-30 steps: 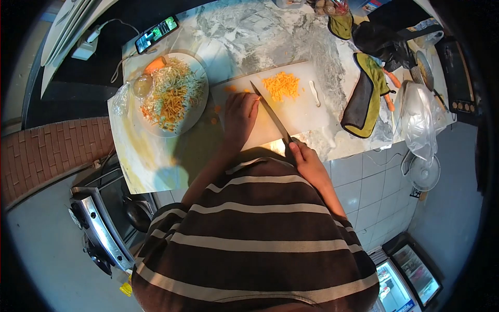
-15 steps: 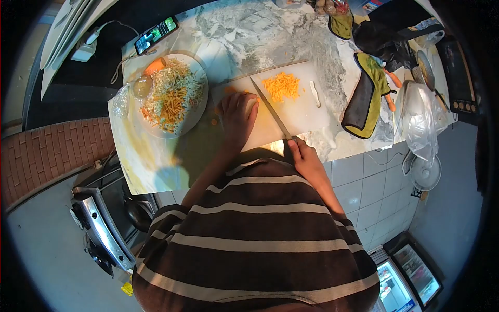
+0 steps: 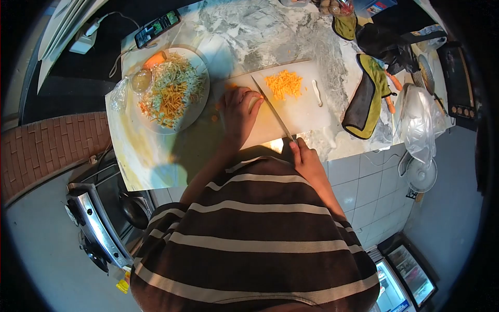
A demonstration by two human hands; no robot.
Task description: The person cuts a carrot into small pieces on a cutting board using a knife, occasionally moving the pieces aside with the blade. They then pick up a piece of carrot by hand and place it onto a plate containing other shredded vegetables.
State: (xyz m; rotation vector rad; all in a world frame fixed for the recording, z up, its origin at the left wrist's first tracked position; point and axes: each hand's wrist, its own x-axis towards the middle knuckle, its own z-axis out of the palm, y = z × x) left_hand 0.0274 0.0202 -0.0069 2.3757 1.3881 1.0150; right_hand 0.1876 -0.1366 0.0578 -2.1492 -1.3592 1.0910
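Marble table [image 3: 270, 31] bearing a cutting board [image 3: 312, 112], diced carrot [image 3: 283, 84] heaped at its far side, done. Right hand [image 3: 307, 160] clenched on the knife [image 3: 274, 113] handle, near; left hand [image 3: 240, 112] curled over a carrot piece [image 3: 258, 95] beside the blade. Probably midway: that piece left to dice.

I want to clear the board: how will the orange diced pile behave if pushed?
The diced pile is loose small bits, so it would probably spread, not slide whole. On the flat cutting board they likely roll little.
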